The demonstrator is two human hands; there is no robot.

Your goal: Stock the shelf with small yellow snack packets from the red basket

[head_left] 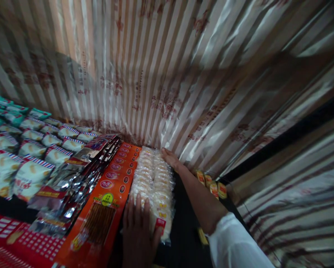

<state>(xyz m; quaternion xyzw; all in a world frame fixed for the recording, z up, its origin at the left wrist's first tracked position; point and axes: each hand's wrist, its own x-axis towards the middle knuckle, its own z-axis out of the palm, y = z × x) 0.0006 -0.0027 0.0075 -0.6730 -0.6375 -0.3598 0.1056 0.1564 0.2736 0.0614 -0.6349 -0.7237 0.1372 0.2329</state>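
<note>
Left hand [137,219] and right hand [171,159] are set apart on two rows of white packets [161,191], neither closed around a packet.
Near the viewer, the left fingers are spread over the rows' left side; a red label [160,223] is turned upward at the near end. The rows are laid on a black surface [183,223], just right of the orange packs [111,186], their long axis directed away, far end angled slightly left. At that end, the right hand is rested along the right edge, near the striped curtain [156,74]. With uneven pressure, the rows could be skewed, or slick-looking wrappers slid out of line.
</note>
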